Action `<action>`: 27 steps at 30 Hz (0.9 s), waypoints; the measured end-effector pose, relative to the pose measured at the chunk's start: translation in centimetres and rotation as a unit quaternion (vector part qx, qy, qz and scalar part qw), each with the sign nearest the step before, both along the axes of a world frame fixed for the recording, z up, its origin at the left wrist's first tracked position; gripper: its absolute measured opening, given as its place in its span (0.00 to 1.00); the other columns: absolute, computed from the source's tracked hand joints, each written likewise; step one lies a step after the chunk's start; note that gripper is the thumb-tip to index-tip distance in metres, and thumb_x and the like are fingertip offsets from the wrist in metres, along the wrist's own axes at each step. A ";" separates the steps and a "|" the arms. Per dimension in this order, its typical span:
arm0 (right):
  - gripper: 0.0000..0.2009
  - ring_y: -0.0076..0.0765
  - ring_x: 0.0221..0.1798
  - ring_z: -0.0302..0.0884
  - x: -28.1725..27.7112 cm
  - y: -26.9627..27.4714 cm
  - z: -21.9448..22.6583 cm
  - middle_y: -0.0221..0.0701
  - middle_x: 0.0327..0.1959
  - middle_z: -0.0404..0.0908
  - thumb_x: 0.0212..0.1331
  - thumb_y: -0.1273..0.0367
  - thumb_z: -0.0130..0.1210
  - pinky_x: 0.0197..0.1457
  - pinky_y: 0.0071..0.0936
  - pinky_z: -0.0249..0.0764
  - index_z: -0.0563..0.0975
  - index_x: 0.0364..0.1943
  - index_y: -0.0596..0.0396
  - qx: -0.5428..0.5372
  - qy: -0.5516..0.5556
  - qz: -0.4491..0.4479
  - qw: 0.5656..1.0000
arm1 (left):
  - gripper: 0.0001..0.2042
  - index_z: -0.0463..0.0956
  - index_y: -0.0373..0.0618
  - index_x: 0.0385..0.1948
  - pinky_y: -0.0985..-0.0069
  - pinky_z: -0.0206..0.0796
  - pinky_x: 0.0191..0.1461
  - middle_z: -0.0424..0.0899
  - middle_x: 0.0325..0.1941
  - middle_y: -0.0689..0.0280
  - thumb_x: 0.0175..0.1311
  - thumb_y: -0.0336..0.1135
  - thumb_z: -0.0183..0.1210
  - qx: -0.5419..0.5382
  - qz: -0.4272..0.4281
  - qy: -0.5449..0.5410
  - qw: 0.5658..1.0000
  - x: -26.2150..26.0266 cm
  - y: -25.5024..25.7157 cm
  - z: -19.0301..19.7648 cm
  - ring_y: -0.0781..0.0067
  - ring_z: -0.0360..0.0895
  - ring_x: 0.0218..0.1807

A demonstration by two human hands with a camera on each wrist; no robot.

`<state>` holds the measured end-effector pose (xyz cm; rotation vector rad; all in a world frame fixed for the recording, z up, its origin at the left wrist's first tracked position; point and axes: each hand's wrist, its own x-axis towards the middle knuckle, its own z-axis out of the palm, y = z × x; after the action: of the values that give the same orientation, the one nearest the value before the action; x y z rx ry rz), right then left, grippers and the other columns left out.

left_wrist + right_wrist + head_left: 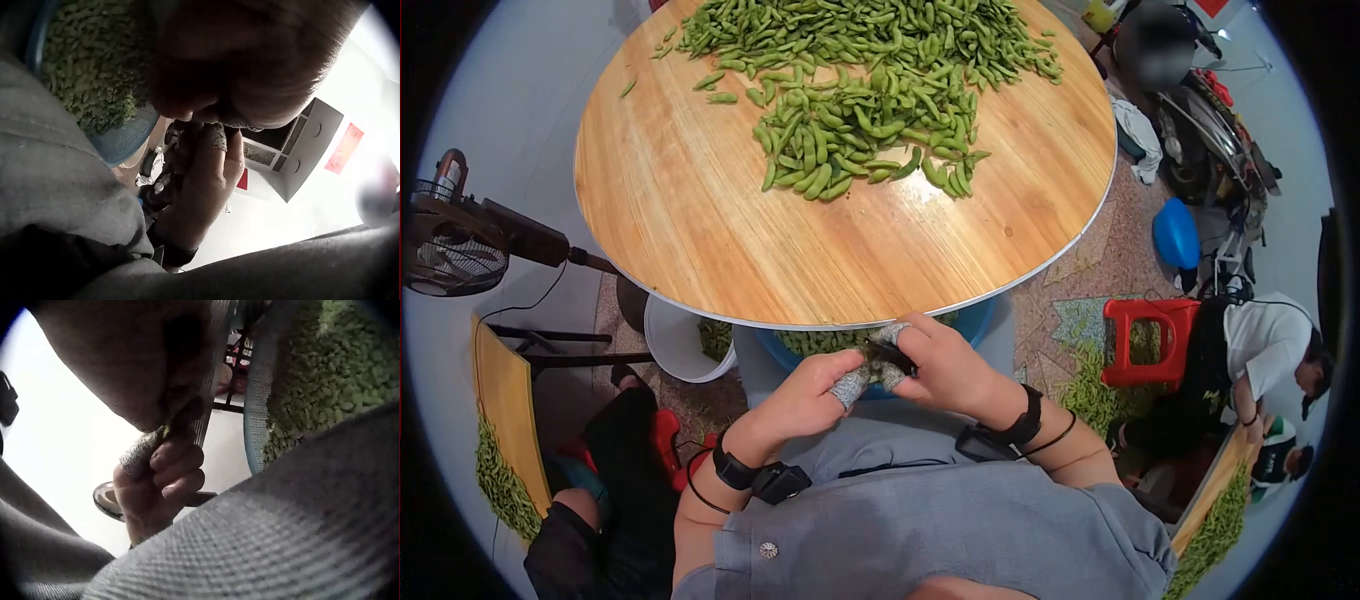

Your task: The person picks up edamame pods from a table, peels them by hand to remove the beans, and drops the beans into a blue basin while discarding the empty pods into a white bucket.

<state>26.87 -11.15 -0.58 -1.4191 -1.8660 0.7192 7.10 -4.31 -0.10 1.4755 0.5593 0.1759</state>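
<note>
In the head view both hands meet at the near table edge, over a blue basin (984, 322) of green beans. My left hand (812, 392), with a grey-wrapped finger, pinches a green pod (167, 429); only a sliver of it shows in the right wrist view. My right hand (950, 365), also with grey-wrapped digits, grips a small dark tool (890, 355) against the left fingertips. The fingers hide most of this tool, and I cannot tell its kind. Heaped edamame pods (870, 110) lie on the round wooden table (700, 220) in front.
A white bucket (675, 345) stands left of the basin, beyond it a fan (460, 240). At right are a red stool (1145, 340), pods on the floor (1090, 390) and a person in a white shirt (1270, 340). Another person's dark-clothed leg (625, 430) shows at left.
</note>
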 end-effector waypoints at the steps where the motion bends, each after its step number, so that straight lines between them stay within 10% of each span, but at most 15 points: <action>1: 0.13 0.51 0.35 0.72 0.2 0.2 0.0 0.42 0.31 0.71 0.42 0.68 0.62 0.37 0.37 0.71 0.73 0.31 0.60 0.002 0.013 0.018 1.000 | 0.03 0.69 0.39 0.31 0.79 0.59 0.24 0.68 0.19 0.71 0.60 0.26 0.46 -0.018 0.003 -0.007 1.000 -0.1 0.0 0.0 0.82 0.67 0.21; 11: 0.12 0.50 0.33 0.75 0.3 0.7 -0.3 0.42 0.31 0.74 0.42 0.71 0.59 0.34 0.36 0.72 0.73 0.32 0.58 -0.092 0.021 0.047 0.994 | 0.06 0.73 0.40 0.34 0.84 0.58 0.26 0.71 0.21 0.73 0.63 0.29 0.46 -0.085 -0.014 -0.001 0.996 -3.1 0.7 -0.4 0.85 0.66 0.24; 20: 0.10 0.49 0.34 0.75 -0.1 2.4 3.0 0.39 0.32 0.76 0.47 0.72 0.59 0.35 0.35 0.73 0.76 0.35 0.54 -0.038 -0.096 0.032 0.994 | 0.09 0.74 0.40 0.40 0.79 0.64 0.30 0.74 0.23 0.67 0.58 0.27 0.50 0.051 0.261 0.134 0.955 -12.5 2.0 -1.2 0.74 0.70 0.24; 23: 0.08 0.50 0.34 0.74 0.6 7.6 3.5 0.39 0.32 0.75 0.49 0.70 0.58 0.35 0.38 0.72 0.76 0.34 0.54 0.066 -0.117 -0.050 0.990 | 0.11 0.74 0.39 0.43 0.73 0.67 0.34 0.76 0.28 0.59 0.57 0.26 0.52 0.258 0.289 0.296 0.873 -14.7 2.9 -2.4 0.61 0.72 0.27; 25: 0.08 0.50 0.34 0.74 0.8 11.3 3.2 0.40 0.31 0.75 0.49 0.70 0.58 0.36 0.39 0.72 0.76 0.34 0.55 0.072 -0.139 -0.066 0.986 | 0.14 0.71 0.35 0.45 0.69 0.68 0.40 0.76 0.30 0.53 0.56 0.26 0.54 0.447 0.282 0.453 0.718 -15.3 3.4 -3.4 0.59 0.76 0.34; 27: 0.08 0.51 0.35 0.74 1.0 14.0 2.2 0.40 0.32 0.75 0.50 0.69 0.57 0.36 0.42 0.72 0.75 0.33 0.55 0.135 -0.169 -0.104 0.971 | 0.13 0.73 0.36 0.43 0.69 0.69 0.40 0.76 0.35 0.52 0.56 0.27 0.55 0.489 0.330 0.407 0.697 -14.9 3.8 -3.2 0.56 0.76 0.34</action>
<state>27.86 2.81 1.61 -1.5974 -1.9365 0.1158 -7.85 -0.52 -3.29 2.3168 1.9669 0.4278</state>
